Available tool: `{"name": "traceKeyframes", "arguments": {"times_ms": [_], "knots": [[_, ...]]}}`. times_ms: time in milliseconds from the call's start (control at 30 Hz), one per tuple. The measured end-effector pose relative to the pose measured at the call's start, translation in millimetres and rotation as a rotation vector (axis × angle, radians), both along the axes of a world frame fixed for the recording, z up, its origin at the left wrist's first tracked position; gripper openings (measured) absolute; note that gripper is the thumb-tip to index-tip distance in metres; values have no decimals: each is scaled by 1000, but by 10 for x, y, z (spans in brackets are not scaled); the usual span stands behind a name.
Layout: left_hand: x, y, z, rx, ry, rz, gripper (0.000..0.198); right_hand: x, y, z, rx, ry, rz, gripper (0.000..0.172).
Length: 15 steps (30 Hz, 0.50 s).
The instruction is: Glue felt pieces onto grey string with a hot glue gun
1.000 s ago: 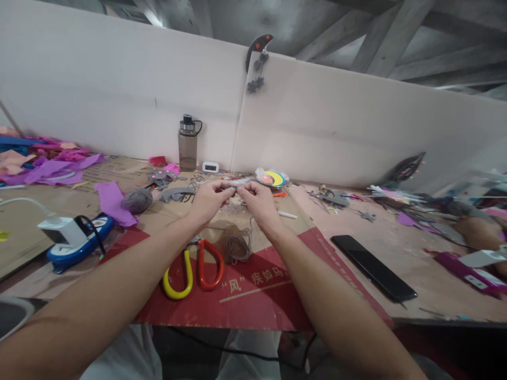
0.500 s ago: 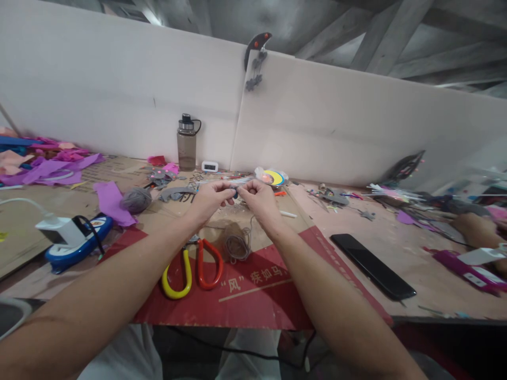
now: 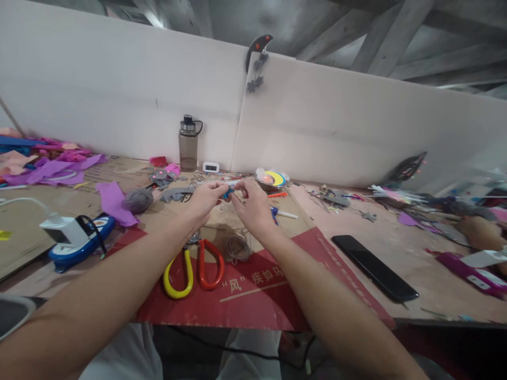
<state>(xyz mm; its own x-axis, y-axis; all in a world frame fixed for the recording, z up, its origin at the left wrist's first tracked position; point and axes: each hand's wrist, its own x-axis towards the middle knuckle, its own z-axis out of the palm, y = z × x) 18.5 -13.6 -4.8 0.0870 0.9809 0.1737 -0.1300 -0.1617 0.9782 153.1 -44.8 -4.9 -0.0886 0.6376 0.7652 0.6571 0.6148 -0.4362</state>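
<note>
Above the middle of the work surface, my left hand (image 3: 208,199) pinches a small blue piece (image 3: 228,193) between thumb and fingertips. My right hand (image 3: 250,203) meets it from the other side, its fingers closed at the same piece, whose exact kind I cannot make out. Below the hands lies a loose coil of grey cord (image 3: 238,248) on red printed cardboard (image 3: 253,309). Scissors with one yellow and one red handle (image 3: 211,265) rest to its left, blades partly hidden by my left forearm. A blue-handled tool (image 3: 274,212) shows partly behind my right wrist.
A ball of grey yarn (image 3: 138,201) and purple felt scraps (image 3: 114,203) lie left, near a blue power strip (image 3: 81,248). A bottle (image 3: 188,145) stands by the white partition (image 3: 336,121). Right are a black phone (image 3: 374,267) and another person's hand (image 3: 481,232).
My fingers have shifted slightly left, and more of the blue piece shows between them. The right hand has turned, its fingers more bent. The blue-handled tool has come into sight.
</note>
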Motion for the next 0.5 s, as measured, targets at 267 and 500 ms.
{"name": "traceKeyframes", "arguments": {"times_ms": [267,500], "knots": [[44,-56,45,129,-49,55,6,-10,94,-28,-302,414,183,26],[52,-70,41,58,-153,-163,14,70,207,-78,-346,488,165,26]]}}
